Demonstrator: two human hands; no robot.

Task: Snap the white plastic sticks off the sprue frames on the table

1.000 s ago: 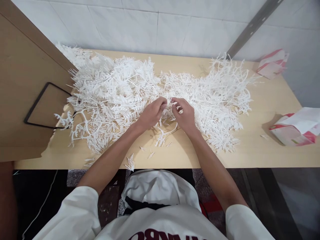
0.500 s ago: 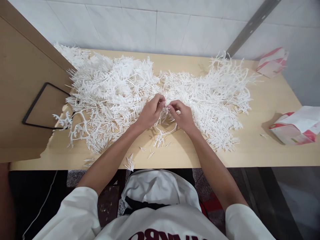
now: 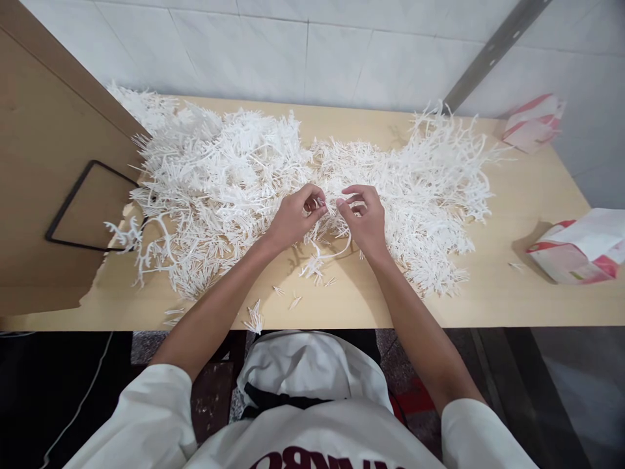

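Over the middle of the table, my left hand [image 3: 296, 216] has thumb and forefinger closed in a pinch on a thin white plastic sprig [image 3: 330, 207]. Just to its right is my right hand [image 3: 365, 218], fingers curled, a gap between thumb and forefinger. I make out nothing in that gap; its lower fingers are partly hidden. Below the hands a white branched plastic strand [image 3: 315, 262] curves up towards the right hand; whether it is held there I cannot tell. Heaps of similar white pieces lie behind, a left pile [image 3: 219, 163] and a right pile [image 3: 415, 189].
A cardboard box [image 3: 63, 150] with a black wire frame [image 3: 68, 202] stands at the left. Two red-and-white paper packets, one nearer [image 3: 579, 251] and one farther [image 3: 534, 124], are at the right. A few loose bits [image 3: 254, 318] lie by the table's front edge.
My hands have drawn apart slightly, the right one moving right and its thumb and forefinger parting. The strand below has shifted a little to the right.
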